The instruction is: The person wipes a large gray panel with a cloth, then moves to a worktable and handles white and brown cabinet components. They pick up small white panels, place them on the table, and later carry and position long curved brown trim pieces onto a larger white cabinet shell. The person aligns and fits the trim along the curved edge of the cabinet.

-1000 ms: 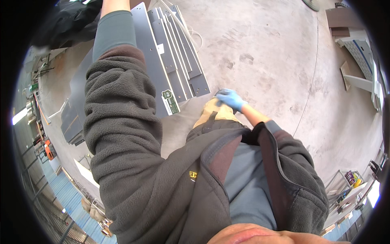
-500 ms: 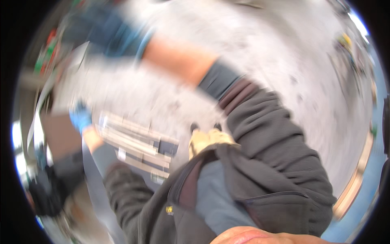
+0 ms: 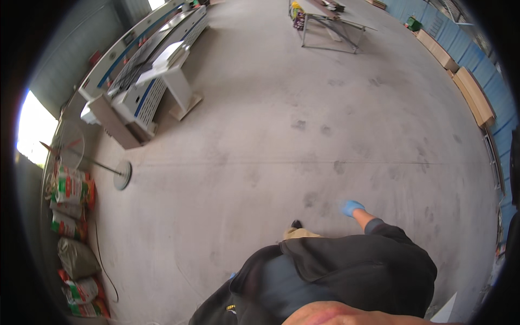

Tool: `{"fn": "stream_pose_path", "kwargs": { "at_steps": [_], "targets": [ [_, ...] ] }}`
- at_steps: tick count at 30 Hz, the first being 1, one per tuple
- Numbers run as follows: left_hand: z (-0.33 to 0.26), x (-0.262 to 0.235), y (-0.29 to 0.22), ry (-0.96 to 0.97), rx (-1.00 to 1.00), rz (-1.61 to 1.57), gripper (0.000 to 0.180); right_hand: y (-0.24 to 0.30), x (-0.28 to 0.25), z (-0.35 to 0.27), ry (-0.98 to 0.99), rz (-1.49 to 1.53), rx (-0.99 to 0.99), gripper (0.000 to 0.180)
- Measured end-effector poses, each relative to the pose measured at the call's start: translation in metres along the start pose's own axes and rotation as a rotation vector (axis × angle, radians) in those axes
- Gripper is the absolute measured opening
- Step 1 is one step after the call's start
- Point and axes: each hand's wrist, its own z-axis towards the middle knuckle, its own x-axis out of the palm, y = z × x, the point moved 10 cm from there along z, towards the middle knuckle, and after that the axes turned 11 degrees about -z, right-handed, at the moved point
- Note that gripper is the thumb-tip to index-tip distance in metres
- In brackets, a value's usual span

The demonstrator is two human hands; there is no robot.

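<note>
My right hand (image 3: 353, 208), in a blue glove, hangs out over the grey floor to the right of my body. No object shows in it, and blur hides how its fingers are held. Only a speck of blue from my left hand (image 3: 233, 275) peeks out beside the dark jacket (image 3: 346, 260); the rest of that hand is hidden. Neither hand is seen touching anything. One dark shoe (image 3: 296, 223) shows below tan trousers (image 3: 302, 233).
A long white machine (image 3: 146, 100) with a small white stand (image 3: 176, 86) fills the far left. A pedestal fan (image 3: 123, 175) and several stacked sacks (image 3: 73, 187) line the left wall. A metal-framed table (image 3: 330, 38) stands far ahead; long boards (image 3: 472, 97) lie along the blue right wall.
My view has swung away from the brown panel and stacked boards to a wide stretch of floor. My right arm has come down from its far-left reach; my left hand has dropped mostly out of sight.
</note>
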Motion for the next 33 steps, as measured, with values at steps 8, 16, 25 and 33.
{"fn": "stream_pose_path", "kwargs": {
  "at_steps": [8,16,25,33],
  "targets": [
    [0.069,0.166,-0.296,0.038,0.125,-0.029,0.033,-0.107,0.084,0.171,0.76,0.447,0.025,0.04],
    [0.194,0.278,-0.523,0.156,0.284,0.651,0.031,-0.058,-0.114,0.284,0.347,0.558,-0.102,0.038],
    [0.263,0.612,-0.951,0.346,0.233,0.113,0.063,-0.191,-0.279,0.402,0.177,0.614,0.05,0.042],
    [0.21,0.994,-1.155,0.563,0.877,0.276,0.053,-0.376,-0.277,0.525,0.187,0.842,0.415,0.054]
  ]
}}
